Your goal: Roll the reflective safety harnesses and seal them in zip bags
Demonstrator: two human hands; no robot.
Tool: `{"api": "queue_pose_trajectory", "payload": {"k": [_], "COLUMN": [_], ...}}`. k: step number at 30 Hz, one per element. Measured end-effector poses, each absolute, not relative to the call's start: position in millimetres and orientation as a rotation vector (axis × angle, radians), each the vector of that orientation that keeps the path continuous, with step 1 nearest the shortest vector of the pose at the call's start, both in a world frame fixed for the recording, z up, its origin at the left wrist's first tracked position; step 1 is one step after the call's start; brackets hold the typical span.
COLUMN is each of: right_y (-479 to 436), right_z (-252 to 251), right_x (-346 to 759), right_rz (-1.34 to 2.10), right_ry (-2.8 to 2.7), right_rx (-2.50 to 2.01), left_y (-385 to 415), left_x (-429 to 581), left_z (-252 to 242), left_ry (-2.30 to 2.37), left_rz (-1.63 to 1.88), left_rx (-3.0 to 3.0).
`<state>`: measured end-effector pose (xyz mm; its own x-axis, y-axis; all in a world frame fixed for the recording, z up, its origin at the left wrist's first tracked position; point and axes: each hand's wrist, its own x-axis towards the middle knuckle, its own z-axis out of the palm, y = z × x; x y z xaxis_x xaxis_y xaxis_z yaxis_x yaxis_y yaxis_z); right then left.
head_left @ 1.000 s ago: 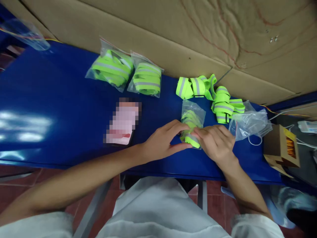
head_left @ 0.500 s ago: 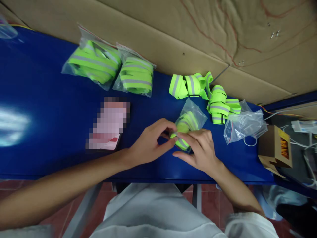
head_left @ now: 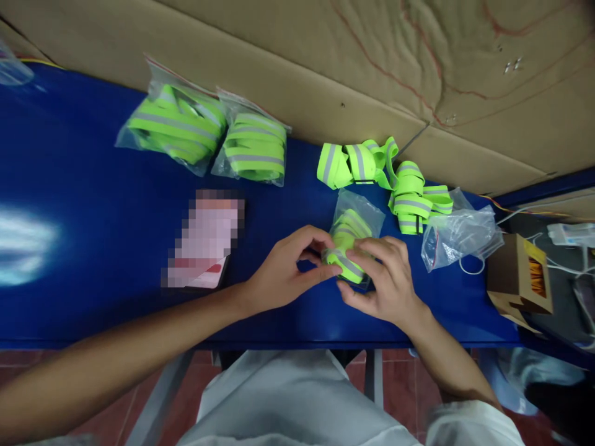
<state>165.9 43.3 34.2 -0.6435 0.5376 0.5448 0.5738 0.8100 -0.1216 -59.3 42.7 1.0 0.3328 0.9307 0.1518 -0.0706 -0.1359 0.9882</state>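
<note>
A small clear plastic bag of neon-green reflective bands [head_left: 352,232] lies on the blue table [head_left: 93,210] just ahead of me. My left hand [head_left: 283,272] pinches the bag's near open end with thumb and fingers. My right hand [head_left: 383,282] grips the same end from the right, fingers curled over a band that sticks out of the opening. Both hands touch at the bag's mouth.
Two filled bags of bands [head_left: 174,124] [head_left: 253,147] lie at the back left. Loose bands [head_left: 385,173] are heaped behind the hands. Empty clear bags [head_left: 460,232] and a small cardboard box [head_left: 520,275] sit to the right. A pixelated flat object [head_left: 204,248] lies left. Cardboard [head_left: 325,68] lines the back.
Both hands shifted along the bag's near end: from pressing together over it, they parted slightly and now pinch its opening. The view has swung a little to the left.
</note>
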Motion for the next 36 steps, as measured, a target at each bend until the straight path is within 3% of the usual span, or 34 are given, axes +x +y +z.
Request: {"api": "queue_pose_trajectory", "payload": {"k": [12, 19, 30, 36], "right_y": [43, 41, 31, 34], "right_z": [33, 33, 40, 30], "right_x": [171, 163, 171, 172], "right_rz": [-0.077, 0.059, -0.042, -0.027], "right_ry": [-2.497, -2.32, -2.4, -2.408], "right_rx": [-0.669, -0.699, -0.953, -0.87], "left_y": [34, 36, 39, 43], "left_x": [-59, -61, -67, -69], "left_z": [10, 11, 17, 18], "left_ry": [0.857, 0.843, 0.88, 0.899], "left_rz": [1.058, 1.107, 1.117, 1.123], "left_rx": [1.411, 1.513, 1.84, 1.782]}}
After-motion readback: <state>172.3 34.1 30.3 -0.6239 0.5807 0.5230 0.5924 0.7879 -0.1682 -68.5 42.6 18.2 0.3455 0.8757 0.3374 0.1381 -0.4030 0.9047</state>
